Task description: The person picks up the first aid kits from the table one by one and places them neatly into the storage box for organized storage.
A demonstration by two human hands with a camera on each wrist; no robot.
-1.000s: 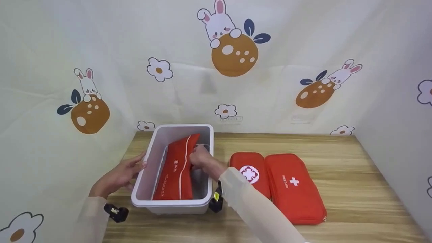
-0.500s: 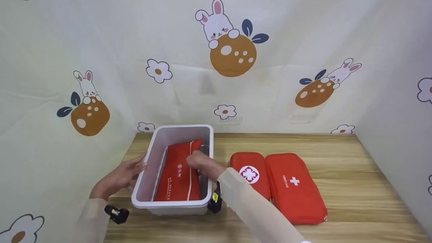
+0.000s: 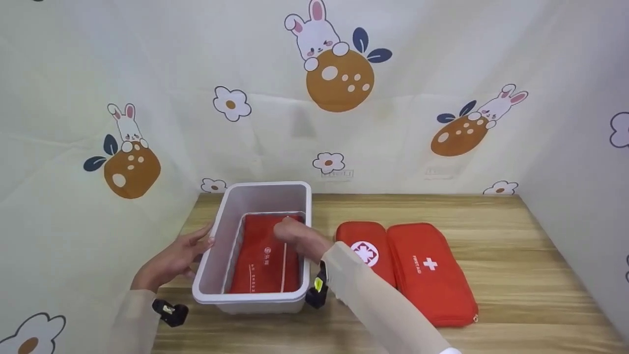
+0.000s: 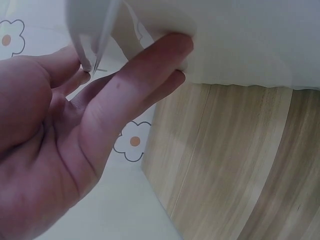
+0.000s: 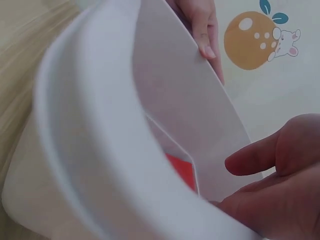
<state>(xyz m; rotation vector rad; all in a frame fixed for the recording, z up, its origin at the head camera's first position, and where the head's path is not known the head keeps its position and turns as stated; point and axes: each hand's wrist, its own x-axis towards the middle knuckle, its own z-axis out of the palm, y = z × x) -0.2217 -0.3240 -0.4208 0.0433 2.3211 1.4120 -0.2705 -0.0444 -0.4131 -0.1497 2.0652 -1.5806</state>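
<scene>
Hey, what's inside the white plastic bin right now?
A red pouch lies flat on the floor of the white bin, with the right hand resting on it. Anything beneath the pouch is covered and cannot be seen.

The right hand [image 3: 290, 233] reaches into the white bin [image 3: 216, 255], its fingertips hidden against the red pouch [image 3: 263, 258]. At four o'clock, the sleeve [image 3: 383, 305] covers the round-cross kit's [image 3: 366, 246] lower part. The pouch's print is too small to read.

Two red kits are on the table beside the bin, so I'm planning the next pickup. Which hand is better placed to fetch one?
Probably the right hand: it's inside the white bin, next to the kits. The left hand rests on the bin's far wall.
</scene>
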